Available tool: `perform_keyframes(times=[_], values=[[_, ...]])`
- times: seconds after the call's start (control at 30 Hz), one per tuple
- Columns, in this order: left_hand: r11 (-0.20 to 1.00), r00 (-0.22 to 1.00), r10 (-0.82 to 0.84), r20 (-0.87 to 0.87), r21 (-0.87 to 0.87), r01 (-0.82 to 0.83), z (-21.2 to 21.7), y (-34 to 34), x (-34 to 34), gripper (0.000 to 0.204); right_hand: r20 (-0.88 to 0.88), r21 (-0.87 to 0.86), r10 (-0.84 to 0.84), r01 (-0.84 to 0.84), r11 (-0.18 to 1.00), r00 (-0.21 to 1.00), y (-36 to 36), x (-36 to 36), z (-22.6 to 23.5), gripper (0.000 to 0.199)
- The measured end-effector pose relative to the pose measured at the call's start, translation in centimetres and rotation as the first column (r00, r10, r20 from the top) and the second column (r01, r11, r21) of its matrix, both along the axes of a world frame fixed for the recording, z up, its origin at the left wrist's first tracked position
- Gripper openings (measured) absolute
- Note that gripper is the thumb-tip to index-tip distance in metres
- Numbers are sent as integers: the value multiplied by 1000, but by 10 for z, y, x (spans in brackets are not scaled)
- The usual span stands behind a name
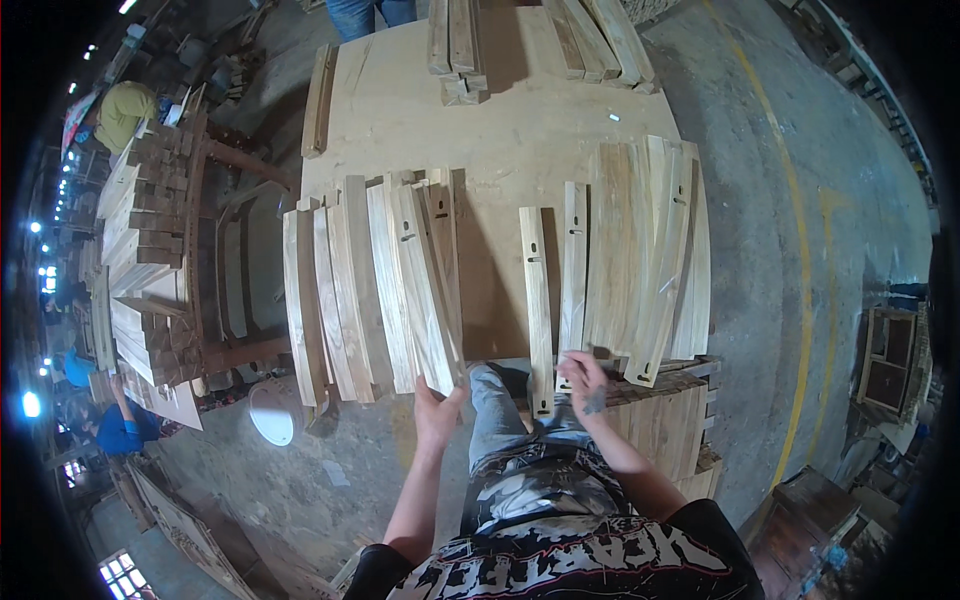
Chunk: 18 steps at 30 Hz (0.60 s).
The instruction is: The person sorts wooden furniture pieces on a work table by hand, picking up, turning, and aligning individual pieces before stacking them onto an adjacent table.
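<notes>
My left hand (437, 412) is closed around the near end of a pale wooden slat (425, 290), which lies slanted on top of a row of similar slats at the left. My right hand (585, 385) is at the near end of a narrow slat (573, 265), its fingers curled over that end. Just left of it, another narrow slat (536, 300) with short slots cut in its face lies apart, its near end jutting past the table edge toward my lap. Part of my right hand's grip is hidden behind its own back.
A broad board tabletop (390, 110) carries everything. More slats (615, 240) lie to the right, and bundles (458, 50) sit at the far side, where a person in jeans (365, 15) stands. Stacked timber (145, 240) is on the left, and a white bucket (271, 415) stands on the floor.
</notes>
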State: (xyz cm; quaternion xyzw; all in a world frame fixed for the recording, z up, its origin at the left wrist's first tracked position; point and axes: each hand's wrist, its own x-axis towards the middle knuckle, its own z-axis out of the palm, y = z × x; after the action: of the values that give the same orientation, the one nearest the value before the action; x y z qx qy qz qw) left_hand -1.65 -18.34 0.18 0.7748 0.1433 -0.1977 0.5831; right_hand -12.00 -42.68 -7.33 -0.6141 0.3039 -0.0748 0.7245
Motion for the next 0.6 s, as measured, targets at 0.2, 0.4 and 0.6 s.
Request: perform_keyframes(times=[0.2, 0.4, 0.6], values=[[978, 992, -100, -79, 178, 113, 23, -45, -39, 62, 13, 466, 352, -317, 826, 936, 68, 104, -8, 58], [957, 942, 36, -333, -261, -129, 27, -44, -52, 46, -23, 584, 331, -256, 770, 943, 97, 122, 31, 47], [931, 943, -117, -311, -366, -5, 23, -38, -49, 43, -47, 541, 248, -184, 821, 968, 80, 88, 10, 45]])
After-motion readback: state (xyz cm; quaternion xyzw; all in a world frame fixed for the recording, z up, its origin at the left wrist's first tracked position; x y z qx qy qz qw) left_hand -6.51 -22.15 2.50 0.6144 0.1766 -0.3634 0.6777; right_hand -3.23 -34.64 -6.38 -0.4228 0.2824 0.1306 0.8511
